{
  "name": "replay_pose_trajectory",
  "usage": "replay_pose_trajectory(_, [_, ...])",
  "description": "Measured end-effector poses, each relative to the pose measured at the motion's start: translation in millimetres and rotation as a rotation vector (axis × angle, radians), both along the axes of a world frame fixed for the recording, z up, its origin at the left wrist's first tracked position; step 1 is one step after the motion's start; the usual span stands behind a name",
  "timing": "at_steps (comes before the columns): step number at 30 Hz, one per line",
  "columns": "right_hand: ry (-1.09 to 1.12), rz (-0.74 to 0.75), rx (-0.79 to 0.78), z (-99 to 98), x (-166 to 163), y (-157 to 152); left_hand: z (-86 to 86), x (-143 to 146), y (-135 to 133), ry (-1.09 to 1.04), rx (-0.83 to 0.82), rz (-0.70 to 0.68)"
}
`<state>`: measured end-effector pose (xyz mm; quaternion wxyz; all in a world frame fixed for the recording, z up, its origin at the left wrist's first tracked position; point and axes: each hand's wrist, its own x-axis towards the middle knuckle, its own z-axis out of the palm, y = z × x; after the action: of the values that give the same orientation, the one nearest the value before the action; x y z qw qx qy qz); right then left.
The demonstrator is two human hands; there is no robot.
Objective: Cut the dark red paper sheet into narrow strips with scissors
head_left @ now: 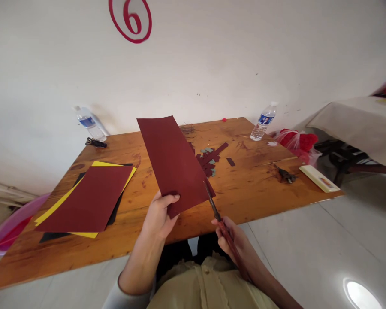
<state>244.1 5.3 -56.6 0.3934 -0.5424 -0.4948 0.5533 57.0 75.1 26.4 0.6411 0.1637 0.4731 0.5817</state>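
Note:
My left hand point(162, 212) pinches the lower left corner of a dark red paper sheet point(175, 163), thumb on top, and holds it tilted above the table. In my right hand point(233, 238) is a pair of long scissors point(223, 227) with reddish handles. Their blades meet the sheet's right edge near its lower corner. Behind the sheet lies a heap of small cut pieces point(209, 161), dark red and grey-green, partly hidden by it. One separate dark strip point(230, 162) rests to the right of the heap.
On the left of the wooden table point(251, 201) lies a stack of red, yellow and black sheets point(90, 199). Water bottles point(89, 124) point(263, 122) stand near the wall. Black-handled tools point(96, 143) point(285, 175) and a pale box point(319, 178) lie near the table's sides.

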Motion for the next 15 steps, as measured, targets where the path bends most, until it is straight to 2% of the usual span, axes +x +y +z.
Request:
replay_pose_trajectory(10, [0.123, -0.007, -0.003, -14.6, 0, 1, -1.4, 1, 2, -0.009, -0.027, -0.009])
replay_pose_trajectory(15, [0.077, -0.041, 0.024, -22.9, -2, 8, -2.7, -1, 9, -0.022, -0.013, -0.010])
